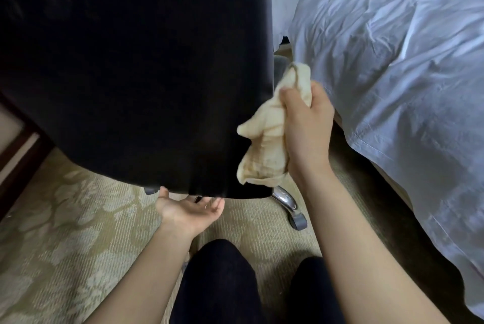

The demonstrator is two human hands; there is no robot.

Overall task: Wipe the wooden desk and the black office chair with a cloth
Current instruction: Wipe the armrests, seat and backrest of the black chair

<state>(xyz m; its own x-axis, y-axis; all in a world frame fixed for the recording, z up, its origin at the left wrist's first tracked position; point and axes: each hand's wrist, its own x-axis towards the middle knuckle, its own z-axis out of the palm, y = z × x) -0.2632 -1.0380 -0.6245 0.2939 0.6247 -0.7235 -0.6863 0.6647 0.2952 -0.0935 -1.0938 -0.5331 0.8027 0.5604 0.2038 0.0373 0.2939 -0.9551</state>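
Gripping one cloth (264, 137), beside one chair (131, 62)

Bare left hand (190, 209), bare right hand (307, 124), bare forearms (348, 245), plain black trousers (220, 284)

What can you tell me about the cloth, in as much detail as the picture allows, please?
The cloth is cream to pale yellow, a soft woven fabric, crumpled and bunched. The right hand grips its middle; one end sticks up above the hand, the larger end hangs loose below. It seems to rest against the lower right edge of the black office chair back.
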